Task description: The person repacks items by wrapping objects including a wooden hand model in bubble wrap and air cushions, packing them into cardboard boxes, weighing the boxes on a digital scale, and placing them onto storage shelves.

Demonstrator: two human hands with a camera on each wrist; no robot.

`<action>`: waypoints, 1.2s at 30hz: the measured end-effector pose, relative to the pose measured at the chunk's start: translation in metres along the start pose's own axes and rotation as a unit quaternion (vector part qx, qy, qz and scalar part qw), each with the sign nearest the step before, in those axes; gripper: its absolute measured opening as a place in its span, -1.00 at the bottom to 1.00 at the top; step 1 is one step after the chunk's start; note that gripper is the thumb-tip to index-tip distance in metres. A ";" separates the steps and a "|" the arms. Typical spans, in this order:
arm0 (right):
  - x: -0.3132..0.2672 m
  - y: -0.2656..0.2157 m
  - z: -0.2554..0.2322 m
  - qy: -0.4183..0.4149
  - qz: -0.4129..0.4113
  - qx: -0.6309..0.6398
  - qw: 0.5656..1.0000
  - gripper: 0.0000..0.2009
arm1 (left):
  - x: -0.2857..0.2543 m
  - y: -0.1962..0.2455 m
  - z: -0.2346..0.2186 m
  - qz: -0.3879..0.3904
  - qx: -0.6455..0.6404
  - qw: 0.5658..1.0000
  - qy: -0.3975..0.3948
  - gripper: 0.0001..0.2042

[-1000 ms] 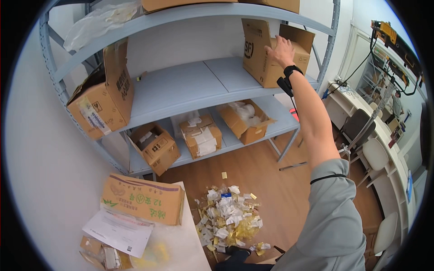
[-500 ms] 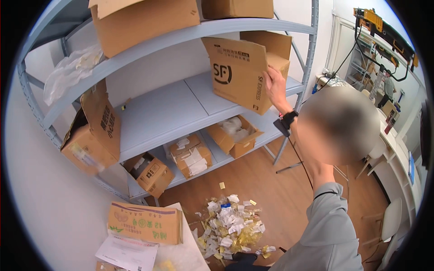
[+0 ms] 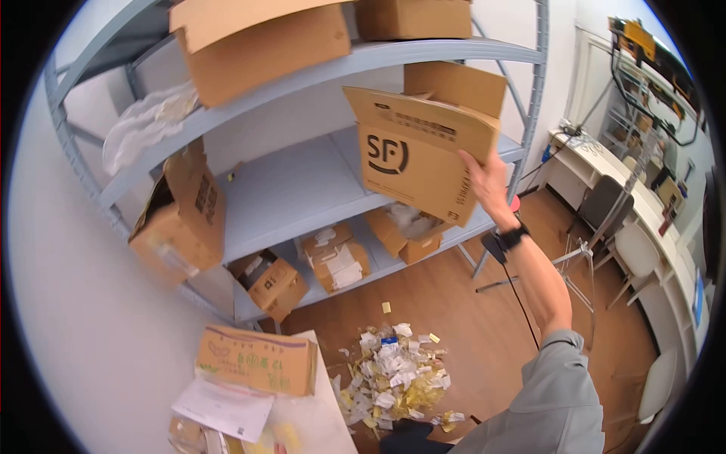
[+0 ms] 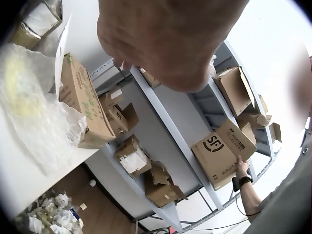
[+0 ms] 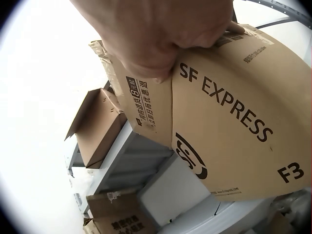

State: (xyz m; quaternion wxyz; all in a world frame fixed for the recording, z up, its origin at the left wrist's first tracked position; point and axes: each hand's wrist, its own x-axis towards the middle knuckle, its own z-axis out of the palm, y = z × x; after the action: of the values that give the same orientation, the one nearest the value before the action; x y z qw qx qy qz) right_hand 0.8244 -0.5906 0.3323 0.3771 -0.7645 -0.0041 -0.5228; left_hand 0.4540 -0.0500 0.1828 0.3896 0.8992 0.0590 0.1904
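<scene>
An open-topped cardboard box printed with SF EXPRESS is at the right end of the middle shelf, tilted, its front overhanging the shelf edge in the head view. My right hand grips its upper right edge beside a raised flap. Up close in the right wrist view, the thumb and fingers of that hand lie over the carton's top corner. My left hand shows only in the left wrist view, with nothing seen in it, away from the shelves. Part of its fingers is hidden behind the palm.
A blue-grey metal rack bears more cartons above, left and below. On the floor lies a heap of paper and plastic scraps. A white table at lower left holds a flat brown carton. A tripod stands at right.
The SF box has turned and come forward off its place on the shelf, tilting. My right hand has gone from its top to its right edge. The head view has shifted too.
</scene>
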 end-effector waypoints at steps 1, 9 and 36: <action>-0.019 -0.036 -0.020 0.004 0.023 0.021 0.999 -0.78 | 0.007 -0.013 0.025 -0.008 -0.084 0.996 0.004 -0.46; -0.172 -0.151 -0.169 -0.049 0.248 -0.116 0.961 -0.57 | 0.074 0.064 0.116 -0.347 -0.703 0.602 -0.152 -0.19; -0.590 -0.330 -0.042 -0.563 -0.346 0.640 0.393 -0.81 | -0.511 -0.035 -0.039 -0.319 -0.508 0.698 0.391 -0.19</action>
State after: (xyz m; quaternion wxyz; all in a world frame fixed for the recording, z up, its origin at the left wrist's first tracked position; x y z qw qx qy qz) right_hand 0.3912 -0.1504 0.0550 0.4536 -0.3520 -0.8130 0.0970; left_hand -0.0302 -0.1290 0.0305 0.7666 0.3358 0.3839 0.3901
